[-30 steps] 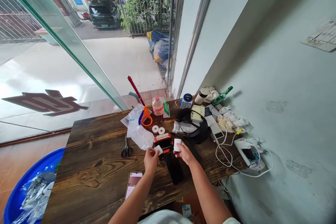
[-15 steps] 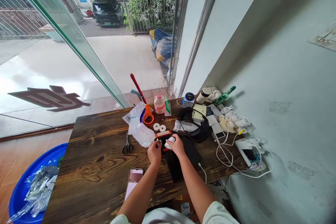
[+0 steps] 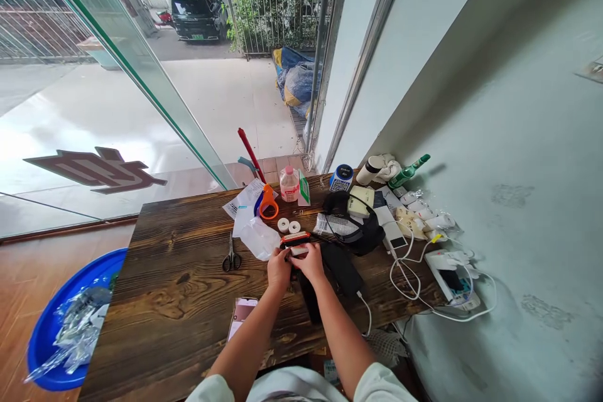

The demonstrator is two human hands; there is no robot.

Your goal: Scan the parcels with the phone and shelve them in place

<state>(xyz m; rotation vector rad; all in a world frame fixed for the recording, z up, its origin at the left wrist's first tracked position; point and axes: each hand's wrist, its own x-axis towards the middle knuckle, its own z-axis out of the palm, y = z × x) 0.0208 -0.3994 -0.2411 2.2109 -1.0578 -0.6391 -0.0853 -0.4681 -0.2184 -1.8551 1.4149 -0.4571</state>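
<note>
Now | my left hand (image 3: 279, 267) and right hand (image 3: 308, 262) pinch the red-and-black device (image 3: 296, 242) | I'd brace it flat on the wooden table (image 3: 179, 276), press evenly.

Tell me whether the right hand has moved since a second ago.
Yes. The right hand has moved forward and leftward to the red-and-black device, beside the left hand, judged against the scissors.

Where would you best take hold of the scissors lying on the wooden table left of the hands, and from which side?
Take the scissors by the black handle loops at the near end, coming from above on the near side. They lie flat, blades closed and pointing away toward the clear plastic bag, with bare table around the loops, so fingers can reach in there.
</note>
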